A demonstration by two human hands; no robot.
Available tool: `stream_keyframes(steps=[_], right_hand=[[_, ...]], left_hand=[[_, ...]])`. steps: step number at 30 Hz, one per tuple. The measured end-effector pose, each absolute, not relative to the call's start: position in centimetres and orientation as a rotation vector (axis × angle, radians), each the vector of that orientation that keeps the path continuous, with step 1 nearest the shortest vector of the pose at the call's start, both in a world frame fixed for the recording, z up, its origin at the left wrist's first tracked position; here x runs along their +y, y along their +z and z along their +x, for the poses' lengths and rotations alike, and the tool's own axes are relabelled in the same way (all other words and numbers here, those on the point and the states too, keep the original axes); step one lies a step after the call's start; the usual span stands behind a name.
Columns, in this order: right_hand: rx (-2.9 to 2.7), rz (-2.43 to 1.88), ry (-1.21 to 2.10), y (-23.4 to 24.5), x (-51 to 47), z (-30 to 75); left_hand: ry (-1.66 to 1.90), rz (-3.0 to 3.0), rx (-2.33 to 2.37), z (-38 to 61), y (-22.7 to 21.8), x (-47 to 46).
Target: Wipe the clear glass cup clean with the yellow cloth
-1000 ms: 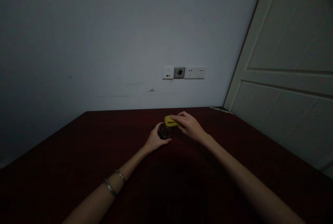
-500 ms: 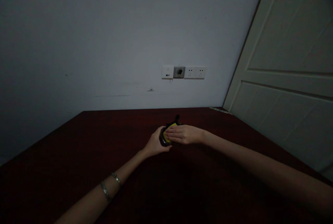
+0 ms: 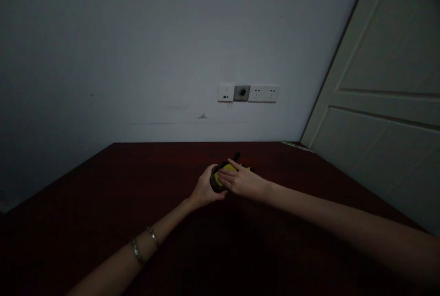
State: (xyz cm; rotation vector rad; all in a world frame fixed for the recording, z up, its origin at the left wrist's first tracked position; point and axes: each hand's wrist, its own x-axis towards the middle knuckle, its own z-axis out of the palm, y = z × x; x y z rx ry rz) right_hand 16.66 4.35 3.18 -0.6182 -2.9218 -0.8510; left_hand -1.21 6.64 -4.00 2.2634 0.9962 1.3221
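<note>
My left hand (image 3: 205, 189) is wrapped round the left end of a dark, shiny, rounded object (image 3: 213, 181), thumb below and fingers over the top. A yellow patch (image 3: 228, 167) shows on its upper side; whether this is a cloth or part of the object I cannot tell. My right hand (image 3: 242, 180) lies on the yellow with fingers stretched out and thumb raised apart. Behind the fingers a small black stub (image 3: 237, 156) sticks up. More yellow shows past the right hand's knuckles. Much of the object is hidden by my hands, and the light is dim.
A dark red tabletop (image 3: 165, 167) runs back to a pale wall (image 3: 154, 48). Sockets and switches (image 3: 263, 94) are set in the wall above it. On the right stands a panelled white door (image 3: 385, 117). A thin pale strip (image 3: 297, 146) lies at the table's back right corner.
My right hand has turned and its thumb has lifted away from the fingers. More yellow shows on its far side. My left hand keeps its hold, and the view has shifted slightly.
</note>
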Motion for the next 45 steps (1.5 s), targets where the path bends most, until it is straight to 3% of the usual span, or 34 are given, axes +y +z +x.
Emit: stream_keyframes(steps=[13,26,29,33,45], right_hand=[[-2.722,-1.454,-0.034,5.7,1.7,13.4],[-1.748,-1.315,1.349,5.7,3.7,15.9],[-1.465,-1.224,1.423,6.4,4.1,16.9],[-1.266,-1.134,1.254,6.7,5.2,18.1],[-1.047,-1.163,1.153,1.8,5.4,16.3]], left_hand=[[1.188,2.347,0.917,-1.6,-4.2,6.5],[1.295,2.303,1.017,-1.4,-4.1,6.2],[1.341,2.235,1.066,-1.4,-4.0,6.1],[1.369,2.185,1.079,-1.5,-4.0,6.1],[1.326,2.073,1.044,-1.5,-3.3,6.3]])
